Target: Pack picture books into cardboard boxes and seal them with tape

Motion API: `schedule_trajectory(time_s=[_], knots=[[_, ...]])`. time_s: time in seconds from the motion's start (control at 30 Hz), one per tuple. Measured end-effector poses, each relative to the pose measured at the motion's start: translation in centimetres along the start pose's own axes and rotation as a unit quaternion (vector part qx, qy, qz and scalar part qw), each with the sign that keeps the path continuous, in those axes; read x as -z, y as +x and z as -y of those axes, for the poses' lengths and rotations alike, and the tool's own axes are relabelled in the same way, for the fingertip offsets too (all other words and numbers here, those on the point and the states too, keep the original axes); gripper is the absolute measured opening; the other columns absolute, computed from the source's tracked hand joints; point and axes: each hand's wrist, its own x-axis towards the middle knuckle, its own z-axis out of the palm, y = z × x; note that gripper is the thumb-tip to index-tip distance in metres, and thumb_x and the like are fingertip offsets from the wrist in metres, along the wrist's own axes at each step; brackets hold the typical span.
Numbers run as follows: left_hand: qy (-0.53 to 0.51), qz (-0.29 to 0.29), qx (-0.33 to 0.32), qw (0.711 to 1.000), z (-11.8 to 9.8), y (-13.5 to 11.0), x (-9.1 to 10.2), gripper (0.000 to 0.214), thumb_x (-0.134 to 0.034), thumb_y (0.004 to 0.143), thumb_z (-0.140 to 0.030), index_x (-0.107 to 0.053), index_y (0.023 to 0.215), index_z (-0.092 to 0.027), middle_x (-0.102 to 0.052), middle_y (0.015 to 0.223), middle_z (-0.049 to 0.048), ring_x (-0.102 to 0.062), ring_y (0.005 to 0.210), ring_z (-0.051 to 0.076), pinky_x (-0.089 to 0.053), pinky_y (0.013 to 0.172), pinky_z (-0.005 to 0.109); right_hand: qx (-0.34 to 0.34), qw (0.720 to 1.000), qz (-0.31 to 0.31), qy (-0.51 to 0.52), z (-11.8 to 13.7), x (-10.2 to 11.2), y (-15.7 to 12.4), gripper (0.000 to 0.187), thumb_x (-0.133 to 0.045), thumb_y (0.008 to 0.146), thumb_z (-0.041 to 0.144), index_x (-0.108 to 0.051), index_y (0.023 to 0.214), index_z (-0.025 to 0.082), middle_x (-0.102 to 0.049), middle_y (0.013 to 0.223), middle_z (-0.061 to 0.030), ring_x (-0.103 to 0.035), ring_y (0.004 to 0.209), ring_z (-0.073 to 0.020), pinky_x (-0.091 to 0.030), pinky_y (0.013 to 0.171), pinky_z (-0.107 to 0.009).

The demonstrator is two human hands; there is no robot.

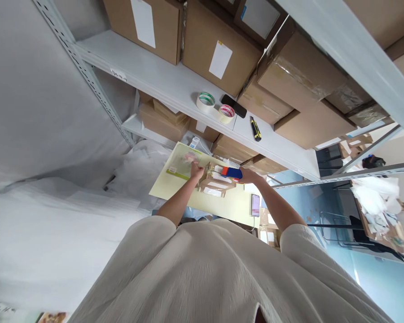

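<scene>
My right hand [248, 175] is wrapped round a blue and orange tape dispenser [234, 173]. The dispenser's orange end lies over a small cardboard box [217, 184] with white labels, one of several grouped together on the pale yellow tabletop [175, 188]. My left hand [197, 171] is closed at the left end of these boxes, its fingers curled against the cardboard; the exact finger contact is small and partly hidden. Just left of that hand, a clear plastic package with a green edge [177, 172] lies flat on the table.
A grey shelf [155, 83] above the table bears large cartons [218, 45], two tape rolls [206, 101], a black phone-like object [234, 106] and a yellow-black utility knife [255, 128]. A lit phone [255, 205] lies at the table's right. White wrapping [70, 224] fills the left.
</scene>
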Motion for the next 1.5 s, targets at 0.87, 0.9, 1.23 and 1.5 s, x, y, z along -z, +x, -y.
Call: schedule_trajectory(time_s=[0.87,0.9,1.23,1.5], knots=[[0.016,-0.038,0.003,0.999,1.5,-1.6,-1.1,0.047,-0.064,0.095,-0.013,-0.067,0.142,-0.019,-0.082,0.123,0.0116,-0.079,0.117,0.023,-0.061,0.108,0.036,-0.013,1.000,0.001,-0.005,-1.0,-2.0,-0.3,0.060,-0.081,0.096,0.057,-0.062,0.140,0.022,-0.082,0.131,-0.0160,-0.079,0.111,-0.0337,-0.053,0.076,-0.033],[0.013,-0.012,-0.007,1.000,1.6,-1.6,-1.0,0.046,-0.059,0.097,-0.013,-0.068,0.142,-0.019,-0.082,0.124,0.0112,-0.080,0.117,0.022,-0.061,0.109,0.036,-0.013,1.000,0.001,-0.004,-1.1,-2.1,-0.2,0.060,-0.081,0.096,0.058,-0.061,0.140,0.022,-0.081,0.131,-0.0163,-0.080,0.110,-0.0336,-0.053,0.075,-0.032],[0.328,0.191,-0.285,0.880,-1.2,-1.6,-1.0,0.098,-0.068,0.099,-0.050,-0.029,0.183,-0.016,-0.022,0.193,0.0174,-0.017,0.180,0.036,-0.018,0.145,0.056,-0.002,1.000,-0.002,0.000,-2.1,-2.9,0.1,0.063,-0.081,0.095,0.063,-0.061,0.140,0.023,-0.082,0.130,-0.0163,-0.080,0.106,-0.0327,-0.054,0.077,-0.032],[0.508,0.270,-0.330,0.748,-1.6,-1.6,-2.1,0.142,-0.083,0.082,-0.070,-0.011,0.185,-0.003,-0.004,0.192,0.0276,0.000,0.180,0.044,0.008,0.143,0.065,0.010,1.000,0.020,-0.019,-1.7,-2.4,-0.2,0.056,-0.081,0.093,0.050,-0.060,0.139,0.025,-0.080,0.133,-0.0153,-0.078,0.114,-0.0357,-0.055,0.092,-0.040]])
